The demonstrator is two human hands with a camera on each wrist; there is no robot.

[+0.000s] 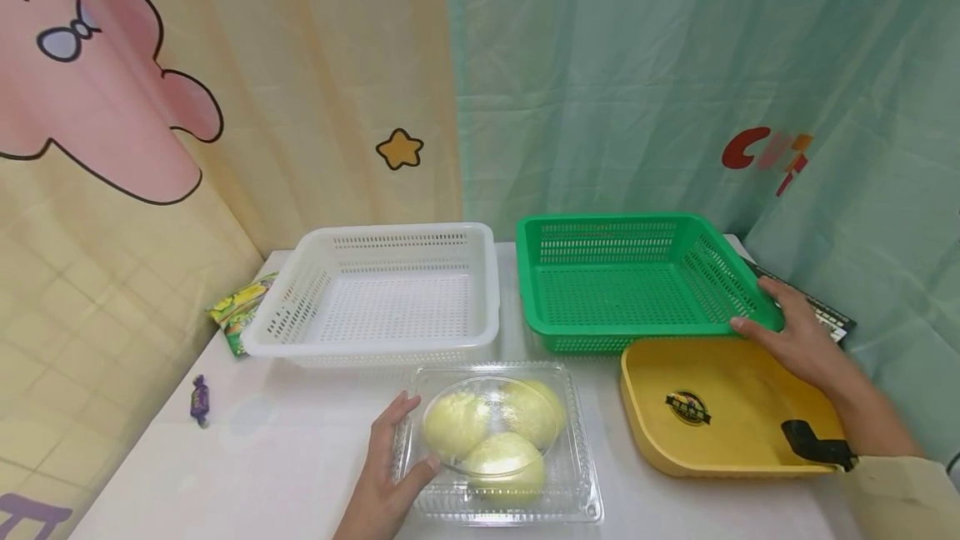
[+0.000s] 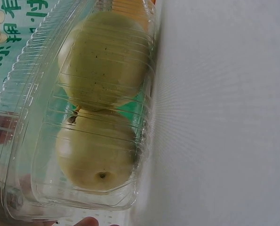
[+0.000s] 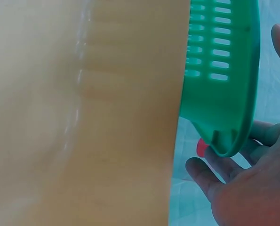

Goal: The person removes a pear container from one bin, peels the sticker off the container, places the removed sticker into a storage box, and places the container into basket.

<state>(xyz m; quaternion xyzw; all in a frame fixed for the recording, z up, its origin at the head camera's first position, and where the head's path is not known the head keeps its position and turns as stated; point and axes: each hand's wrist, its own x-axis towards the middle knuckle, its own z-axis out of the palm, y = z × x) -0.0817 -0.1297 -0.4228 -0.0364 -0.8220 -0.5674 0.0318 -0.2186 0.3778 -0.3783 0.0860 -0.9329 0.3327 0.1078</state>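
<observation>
A clear plastic clamshell box [image 1: 581, 473] sits at the front middle of the white table, its lid down over three round pale-yellow pears [image 1: 506, 465]. My left hand [image 1: 390, 473] holds the box at its left side, thumb over the lid's edge and fingers along the rim. In the left wrist view two pears [image 2: 100, 150] show through the ribbed wall. My right hand [image 1: 802, 340] grips the near right corner of a green slotted basket [image 1: 630, 329]. From the right wrist, its fingers [image 3: 203, 176] show around that corner, partly behind the rim.
A white slotted basket [image 1: 375, 350] stands at the back left. A yellow tray [image 1: 735, 407] with a black handle [image 1: 813, 444] lies before the green basket. A candy [image 1: 199, 401] and a snack packet [image 1: 243, 307] lie left. Curtains [image 1: 600, 107] hang behind the table.
</observation>
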